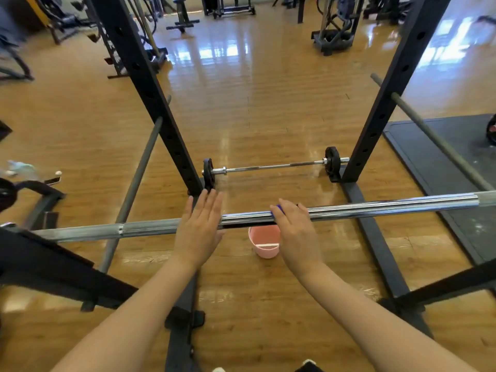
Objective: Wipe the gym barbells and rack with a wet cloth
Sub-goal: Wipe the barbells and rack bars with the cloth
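- Cloth (277,209): blue, only a small edge shows, pinched onto the top of the bar (375,208) under the right hand (294,226), a little right of the bar's middle.
- Right hand: fingers curled over the bar and the cloth, gripping both; the thumb is hidden.
- Bar: chrome, running across the view at a slight slant, higher on the right; smooth and shiny to the right of the hands, dull and knurled to the left.
- Left hand (200,224): flat, fingers straight and together, palm down on the bar just left of the right hand, holding nothing.
- Bucket (264,241): pink, on the wood floor (255,103) directly below the bar, between the two hands as seen from the head camera.
- Rack (150,84): two black holed uprights rise beyond the bar, one on either side; black base rails run along the floor toward the viewer.
- Small barbell (273,166): lies on the floor between the uprights, a black plate on each end.
- Grey rods (134,183): slant out from each upright.
- Black mat (456,146): on the floor to the right.
- Gym machines (332,25): stand well apart at the far end of the room.
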Tool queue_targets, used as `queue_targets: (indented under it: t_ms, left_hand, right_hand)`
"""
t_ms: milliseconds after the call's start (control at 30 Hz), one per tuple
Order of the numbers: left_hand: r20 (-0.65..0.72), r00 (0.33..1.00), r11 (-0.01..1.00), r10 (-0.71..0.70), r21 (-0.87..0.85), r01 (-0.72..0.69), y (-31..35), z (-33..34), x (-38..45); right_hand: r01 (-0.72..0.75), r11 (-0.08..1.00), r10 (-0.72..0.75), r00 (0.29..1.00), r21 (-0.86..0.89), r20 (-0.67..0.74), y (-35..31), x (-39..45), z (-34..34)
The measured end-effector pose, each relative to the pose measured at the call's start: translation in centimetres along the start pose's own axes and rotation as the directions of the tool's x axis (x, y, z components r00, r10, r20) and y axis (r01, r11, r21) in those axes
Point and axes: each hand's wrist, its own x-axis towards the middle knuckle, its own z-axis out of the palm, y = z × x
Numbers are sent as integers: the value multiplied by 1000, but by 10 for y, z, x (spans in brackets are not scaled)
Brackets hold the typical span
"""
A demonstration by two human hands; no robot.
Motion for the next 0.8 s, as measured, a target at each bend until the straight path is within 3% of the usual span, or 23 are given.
queue_targets:
  t_ms: [200, 267, 333, 433, 533, 667, 800]
  left_hand:
    - [26, 1000, 1000, 14, -1, -14, -29, 7, 9]
    - [191, 981, 999, 23, -49, -14, -30, 4, 13]
    - [396, 918, 992, 32, -128, 21, -33, 0, 20]
    - [486, 869, 980, 99, -200, 0, -42, -5, 29]
    - [497, 856, 971, 145, -239, -26, -43, -5, 30]
    - [385, 913, 966, 133, -258, -31, -41, -9, 24]
    - [336, 931, 971, 143, -228, -67, -42, -5, 22]
  right_hand:
    - [-89, 996, 87, 993, 13, 84, -56, 2, 32]
    - [-108, 994, 106, 992, 18, 67, -63, 7, 27]
    - [-114, 993, 114, 993, 15, 33, -66, 8, 19]
    - [-164, 987, 163, 987, -6, -4, -79, 6, 21]
    - [-147, 989, 146, 987, 11, 65, -101, 5, 43]
    - [-35, 997, 28, 994, 66, 109, -100, 2, 43]
    - [-136, 991, 136, 991, -6, -9, -54, -8, 24]
